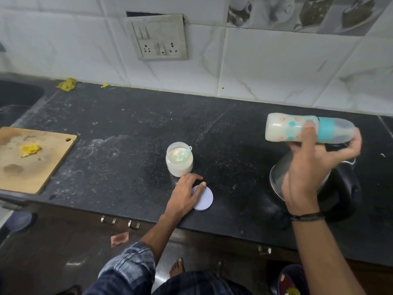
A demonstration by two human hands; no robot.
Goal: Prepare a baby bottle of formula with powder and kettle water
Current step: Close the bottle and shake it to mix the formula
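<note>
Your left sleeve [127, 262] sits lowest in view, and up from it your left grip [187, 192] rests with relaxed fingers on the pale round lid [205, 199], which lies flat on the dark surface [127, 124] just in front of the powder jar [179, 159]. It isn't really clamping anything, just touching the lid.

Your right grip [308, 167] is wrapped around the baby bottle [285, 128]. It holds the bottle sideways in the air above the kettle [340, 188], base pointing left and capped end pointing right.

Progress-wise, I'd say you're nearly there. The bottle looks filled with a milky, cloudy liquid, and the teal collar and clear cap are on, so powder and water both seem to be in. Holding it on its side like that reads to me as the mixing stage.

What's left is mostly tidying: the jar stands uncovered with the little scoop [185, 155] in the powder, so the lid needs to go back on.

The bottle itself is pale and see-through with small red and teal prints. I can't spot clumps from here, but it's a bit blurry.
</note>
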